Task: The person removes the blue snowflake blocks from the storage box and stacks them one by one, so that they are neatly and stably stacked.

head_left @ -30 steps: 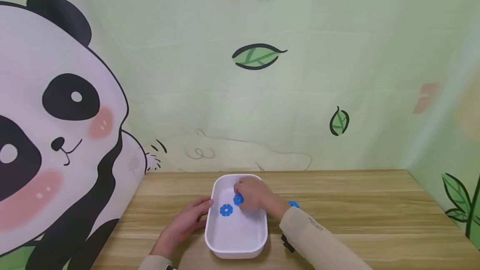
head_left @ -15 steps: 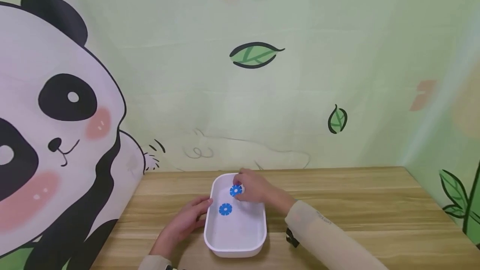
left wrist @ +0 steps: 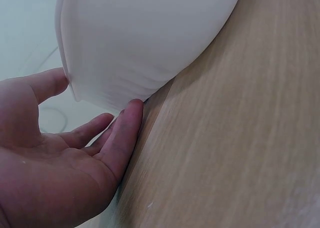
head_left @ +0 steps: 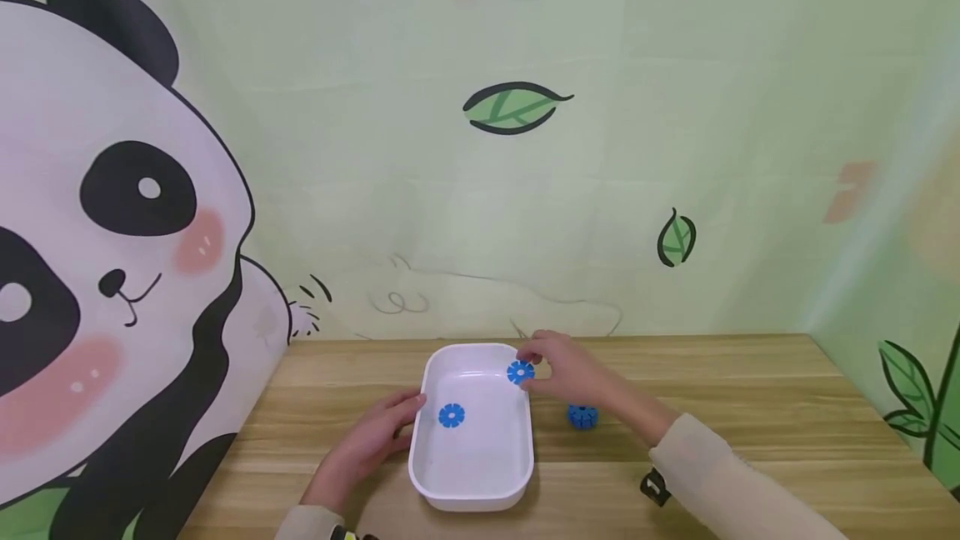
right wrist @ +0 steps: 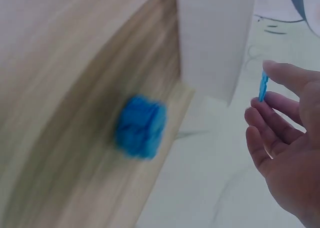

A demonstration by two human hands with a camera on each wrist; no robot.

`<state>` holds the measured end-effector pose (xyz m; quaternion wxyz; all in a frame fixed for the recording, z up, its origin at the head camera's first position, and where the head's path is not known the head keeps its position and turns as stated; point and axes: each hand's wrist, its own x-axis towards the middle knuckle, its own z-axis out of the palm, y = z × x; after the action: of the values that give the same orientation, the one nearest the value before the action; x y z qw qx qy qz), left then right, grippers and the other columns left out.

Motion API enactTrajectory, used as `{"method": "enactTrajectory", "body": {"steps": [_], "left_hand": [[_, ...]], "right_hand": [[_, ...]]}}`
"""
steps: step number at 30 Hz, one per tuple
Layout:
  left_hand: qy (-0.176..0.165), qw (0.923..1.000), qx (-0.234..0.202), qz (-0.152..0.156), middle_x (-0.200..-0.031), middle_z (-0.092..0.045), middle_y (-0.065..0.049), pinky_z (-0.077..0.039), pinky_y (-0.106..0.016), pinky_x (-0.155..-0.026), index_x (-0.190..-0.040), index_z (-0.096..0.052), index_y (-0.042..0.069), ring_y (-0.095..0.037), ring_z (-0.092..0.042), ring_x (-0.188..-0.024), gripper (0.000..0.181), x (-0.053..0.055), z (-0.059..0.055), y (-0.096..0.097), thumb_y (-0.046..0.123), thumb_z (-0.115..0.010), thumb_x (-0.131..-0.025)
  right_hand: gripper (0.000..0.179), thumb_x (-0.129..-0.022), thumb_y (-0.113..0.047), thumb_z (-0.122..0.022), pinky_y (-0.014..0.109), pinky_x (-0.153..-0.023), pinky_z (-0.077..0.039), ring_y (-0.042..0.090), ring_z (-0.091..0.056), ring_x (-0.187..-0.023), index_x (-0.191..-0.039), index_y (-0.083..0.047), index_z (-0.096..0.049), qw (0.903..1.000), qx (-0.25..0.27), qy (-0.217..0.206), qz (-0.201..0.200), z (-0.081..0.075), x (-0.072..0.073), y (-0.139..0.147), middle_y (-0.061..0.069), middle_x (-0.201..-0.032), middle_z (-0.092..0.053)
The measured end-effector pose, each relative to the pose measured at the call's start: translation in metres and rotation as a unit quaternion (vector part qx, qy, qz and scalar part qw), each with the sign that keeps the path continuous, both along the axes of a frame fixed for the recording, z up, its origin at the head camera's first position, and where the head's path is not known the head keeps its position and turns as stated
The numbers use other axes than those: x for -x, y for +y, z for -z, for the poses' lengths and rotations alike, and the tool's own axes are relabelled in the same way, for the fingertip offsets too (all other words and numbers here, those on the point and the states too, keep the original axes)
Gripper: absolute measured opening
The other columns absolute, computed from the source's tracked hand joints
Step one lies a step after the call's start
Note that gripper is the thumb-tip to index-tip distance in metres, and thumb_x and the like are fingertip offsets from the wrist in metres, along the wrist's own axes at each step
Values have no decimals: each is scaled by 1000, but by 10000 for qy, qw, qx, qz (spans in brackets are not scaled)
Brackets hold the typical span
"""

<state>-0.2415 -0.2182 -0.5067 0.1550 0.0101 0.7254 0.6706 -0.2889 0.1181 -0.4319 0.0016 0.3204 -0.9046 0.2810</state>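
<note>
A white rectangular tub (head_left: 472, 473) stands on the table, with one blue notched plastic disc (head_left: 452, 416) lying in it. At the tub's left side, my left hand (head_left: 369, 440) touches the rim with its thumb; in the left wrist view its fairly straight fingers (left wrist: 122, 138) rest against the lower outer wall. My right hand (head_left: 573, 369) pinches another blue notched disc (head_left: 519, 372) by its edges between thumb and fingers, at the tub's far right corner. The right wrist view shows this pinched disc (right wrist: 263, 86) edge-on. Right of the tub sits a short stack of blue discs (head_left: 582, 417).
The wood-grain table (head_left: 712, 407) ends at a hanging backdrop (head_left: 360, 107) printed with a panda and leaves. Below the right forearm is a dark wrist-camera piece (head_left: 656, 487).
My right hand has carried the pinched disc from inside the tub rightward to its far right corner. The blue stack shows fully now. My left hand stays at the tub.
</note>
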Motion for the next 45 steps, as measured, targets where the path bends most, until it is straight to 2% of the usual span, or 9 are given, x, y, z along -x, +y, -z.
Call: {"method": "enactTrajectory", "body": {"steps": [12,16,33,41,45], "left_hand": [[-104,9999,35,-27,-157,-46,-28,-53,-51,-110,-157,-40,-5,-43,-46,-145,67,1,0,-1,39,-58,-110],[-90,9999,50,-22,-157,-46,-28,-52,-52,-111,-157,-41,-5,-43,-47,-145,67,2,-1,-1,39,-58,-110],[-87,9999,19,-92,-156,-48,-27,-52,-52,-110,-156,-43,-4,-42,-48,-144,66,1,0,-1,39,-59,-109],[-112,9999,5,-74,-156,-48,-27,-53,-52,-110,-156,-42,-5,-43,-48,-143,66,2,1,-1,39,-59,-110],[-133,9999,23,-81,-156,-48,-27,-52,-52,-110,-156,-43,-5,-42,-48,-143,68,2,0,-1,42,-60,-109]], "right_hand": [[27,-94,-18,-83,48,-90,-60,28,-66,-101,-114,-3,-74,9997,-70,237,-16,25,-15,68,2,-106,-69],[28,-93,-17,-84,49,-90,-60,27,-66,-102,-115,-3,-74,9999,-50,105,54,34,-19,79,2,-106,-70],[28,-92,-19,-85,44,-89,-60,23,-66,-101,-114,-6,-74,9995,-194,222,95,47,-21,88,0,-108,-70],[29,-92,-18,-84,45,-90,-60,22,-65,-102,-117,-5,-74,9999,-106,-7,85,53,-20,86,0,-109,-70],[30,-92,-18,-85,45,-90,-60,23,-65,-102,-117,-5,-74,9999,-86,19,70,54,-18,87,1,-109,-70]]}}
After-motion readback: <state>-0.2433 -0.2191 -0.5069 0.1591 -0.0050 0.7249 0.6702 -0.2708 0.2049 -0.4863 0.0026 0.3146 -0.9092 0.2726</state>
